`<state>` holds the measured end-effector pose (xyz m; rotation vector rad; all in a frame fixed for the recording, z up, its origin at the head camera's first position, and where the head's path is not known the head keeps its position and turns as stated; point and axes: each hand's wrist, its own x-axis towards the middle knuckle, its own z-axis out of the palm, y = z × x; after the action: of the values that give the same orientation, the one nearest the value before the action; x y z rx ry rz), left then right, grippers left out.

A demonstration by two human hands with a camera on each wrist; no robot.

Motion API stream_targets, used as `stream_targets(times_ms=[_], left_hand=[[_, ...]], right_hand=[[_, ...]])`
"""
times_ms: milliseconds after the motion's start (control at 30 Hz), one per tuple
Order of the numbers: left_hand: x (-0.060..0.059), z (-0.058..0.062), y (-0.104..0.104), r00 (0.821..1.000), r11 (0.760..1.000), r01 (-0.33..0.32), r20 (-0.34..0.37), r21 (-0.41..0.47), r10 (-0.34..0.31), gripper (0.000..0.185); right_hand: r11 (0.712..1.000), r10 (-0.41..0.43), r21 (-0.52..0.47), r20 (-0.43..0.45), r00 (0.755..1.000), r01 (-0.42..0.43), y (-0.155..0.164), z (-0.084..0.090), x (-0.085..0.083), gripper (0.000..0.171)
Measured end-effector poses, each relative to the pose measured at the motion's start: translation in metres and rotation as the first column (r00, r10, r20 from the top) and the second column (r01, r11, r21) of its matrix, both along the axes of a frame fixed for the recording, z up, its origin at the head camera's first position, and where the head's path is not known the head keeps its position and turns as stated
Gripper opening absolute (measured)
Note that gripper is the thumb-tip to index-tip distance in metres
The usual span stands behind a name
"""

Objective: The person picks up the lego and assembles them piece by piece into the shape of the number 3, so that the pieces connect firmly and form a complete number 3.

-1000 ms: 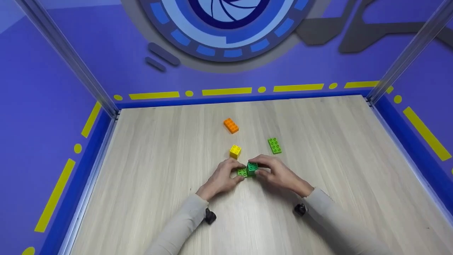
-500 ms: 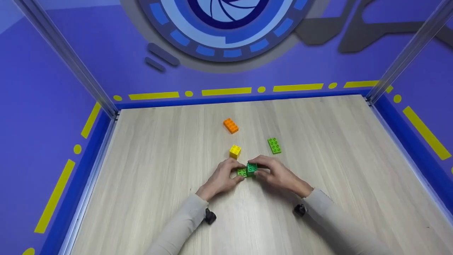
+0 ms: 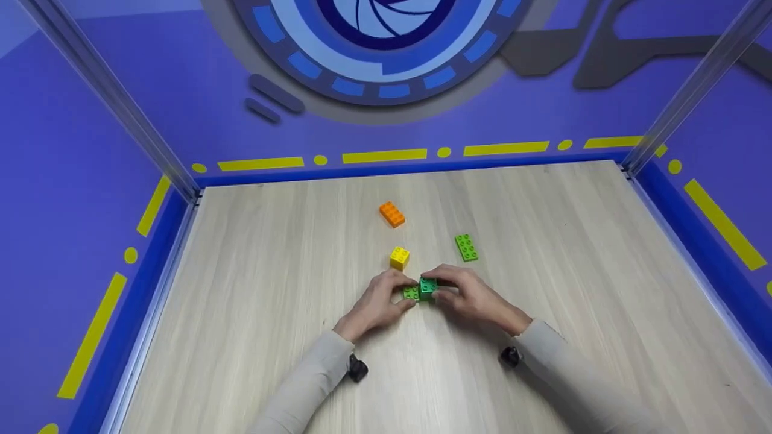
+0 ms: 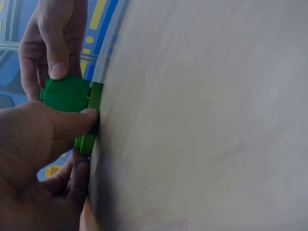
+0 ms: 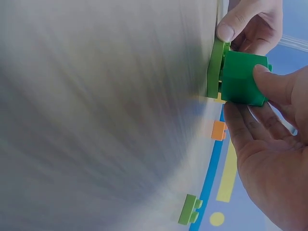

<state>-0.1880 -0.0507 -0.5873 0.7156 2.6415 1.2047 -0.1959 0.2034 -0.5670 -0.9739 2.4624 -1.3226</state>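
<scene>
In the head view my left hand (image 3: 377,301) pinches a light green flat toy brick (image 3: 411,293) between thumb and fingers, low on the table. My right hand (image 3: 473,295) grips a dark green cube brick (image 3: 427,289), which sits over the right end of the flat one. From the left wrist, the cube (image 4: 66,95) lies against the flat brick (image 4: 96,91) with a thin gap between them. The right wrist view also shows studs in that gap, beside the cube (image 5: 243,77). Fingers cover part of both bricks.
A yellow cube brick (image 3: 399,258) stands just beyond my left fingertips. Farther back lies an orange brick (image 3: 392,214), and a second light green flat brick (image 3: 466,248) is beyond my right hand. Blue walls enclose the wooden table (image 3: 271,241) at the back and sides.
</scene>
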Motion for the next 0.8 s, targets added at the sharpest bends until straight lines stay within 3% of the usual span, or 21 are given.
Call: stream_targets(times_ms=[467, 800], left_hand=[[0.0011, -0.0003, 0.0005, 1.000, 1.000, -0.012, 0.021, 0.015, 0.011, 0.034], [-0.0004, 0.0002, 0.0010, 1.000, 1.000, 0.003, -0.003, 0.028, -0.003, 0.032]], right_hand=[[0.999, 0.009, -0.040, 0.004, 1.000, -0.009, 0.0007, -0.0004, 0.0006, 0.037], [0.999, 0.025, -0.022, 0.008, 1.000, -0.025, 0.0015, 0.0028, -0.0034, 0.035]])
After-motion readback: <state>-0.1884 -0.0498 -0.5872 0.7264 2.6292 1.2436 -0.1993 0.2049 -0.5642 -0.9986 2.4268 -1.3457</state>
